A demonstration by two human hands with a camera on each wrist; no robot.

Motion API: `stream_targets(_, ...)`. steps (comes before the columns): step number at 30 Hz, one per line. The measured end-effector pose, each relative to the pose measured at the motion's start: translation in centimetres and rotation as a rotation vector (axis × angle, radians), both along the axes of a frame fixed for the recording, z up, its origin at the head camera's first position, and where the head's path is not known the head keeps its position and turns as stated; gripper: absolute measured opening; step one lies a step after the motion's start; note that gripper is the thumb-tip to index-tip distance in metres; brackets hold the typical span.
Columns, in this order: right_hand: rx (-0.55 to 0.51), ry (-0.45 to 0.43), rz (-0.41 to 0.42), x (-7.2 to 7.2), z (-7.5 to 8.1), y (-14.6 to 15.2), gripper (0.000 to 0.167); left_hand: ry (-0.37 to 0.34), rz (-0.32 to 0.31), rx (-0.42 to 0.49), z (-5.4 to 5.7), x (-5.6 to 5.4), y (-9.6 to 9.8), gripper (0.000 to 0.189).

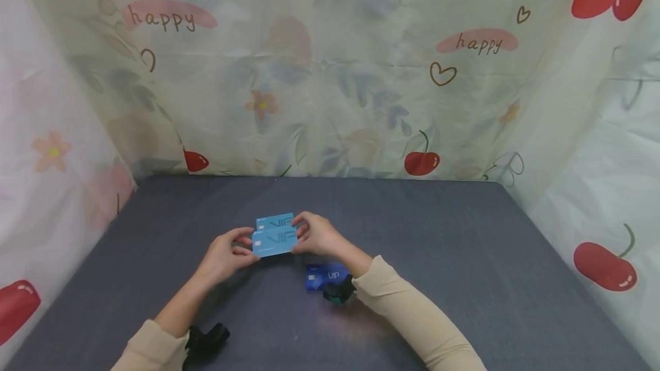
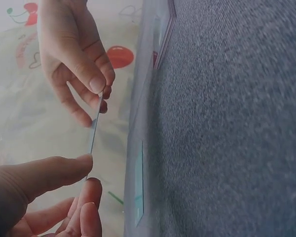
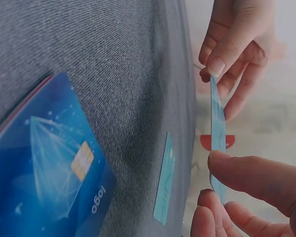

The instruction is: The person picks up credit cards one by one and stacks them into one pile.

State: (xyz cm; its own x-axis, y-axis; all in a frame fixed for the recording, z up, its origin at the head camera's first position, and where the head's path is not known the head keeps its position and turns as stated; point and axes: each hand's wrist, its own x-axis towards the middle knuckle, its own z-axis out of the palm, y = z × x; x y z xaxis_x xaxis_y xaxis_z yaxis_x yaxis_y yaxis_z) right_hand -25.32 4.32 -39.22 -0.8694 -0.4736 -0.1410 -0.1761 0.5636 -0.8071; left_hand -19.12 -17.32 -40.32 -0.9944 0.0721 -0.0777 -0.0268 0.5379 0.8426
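A light blue plastic card (image 1: 274, 243) with a chip and "VIP" lettering is held up off the table between both hands. My left hand (image 1: 227, 253) pinches its left end between thumb and fingers; my right hand (image 1: 321, 236) pinches the right end. The wrist views show this card (image 3: 217, 116) nearly edge-on. Behind it in the head view, a matching light blue card (image 1: 270, 222) lies on the table, partly covered by the held one. A stack of cards with a dark blue VIP card (image 1: 321, 277) on top lies below my right wrist.
The table (image 1: 438, 245) has a dark grey cloth top. Printed curtains (image 1: 330, 85) with cherries and hearts hang at the back and both sides. In the right wrist view, the dark blue top card (image 3: 54, 163) shows a chip and "logo".
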Motion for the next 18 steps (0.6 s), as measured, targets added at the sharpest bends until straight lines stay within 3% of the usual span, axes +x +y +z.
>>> stream_targets(18,-0.009,0.028,-0.016,0.3,0.1,2.7,0.052,0.005,-0.036,0.035,0.0,-0.6,2.0,0.058)
